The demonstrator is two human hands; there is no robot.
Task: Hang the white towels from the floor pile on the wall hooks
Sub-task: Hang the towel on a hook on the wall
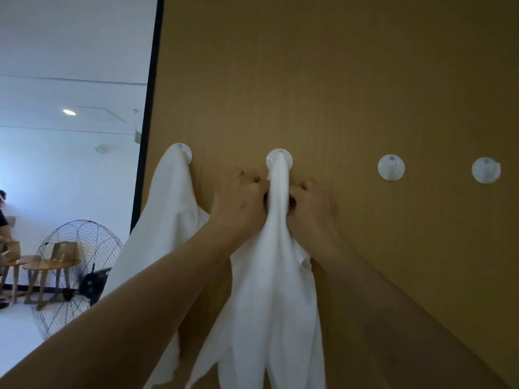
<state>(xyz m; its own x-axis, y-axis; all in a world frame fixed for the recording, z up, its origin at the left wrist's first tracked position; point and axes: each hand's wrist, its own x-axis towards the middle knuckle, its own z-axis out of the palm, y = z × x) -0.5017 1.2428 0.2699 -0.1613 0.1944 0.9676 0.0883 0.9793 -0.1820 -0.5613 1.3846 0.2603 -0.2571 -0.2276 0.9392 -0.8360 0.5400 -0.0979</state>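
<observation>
A row of round white wall hooks runs across a tan wooden wall. One white towel (171, 209) hangs from the leftmost hook (185, 153). A second white towel (276, 276) hangs from the second hook (279, 160), bunched narrow just under it. My left hand (241, 203) grips that bunched part from the left and my right hand (311, 206) grips it from the right, both just below the hook. Two bare hooks, the third hook (391, 167) and the fourth hook (486, 169), lie to the right. The floor pile is out of view.
The wall's black edge (146, 136) stands at the left. Beyond it are a large wire-caged floor fan (78, 273), small round wooden tables (42, 265) and part of a seated person (3, 217) at the far left.
</observation>
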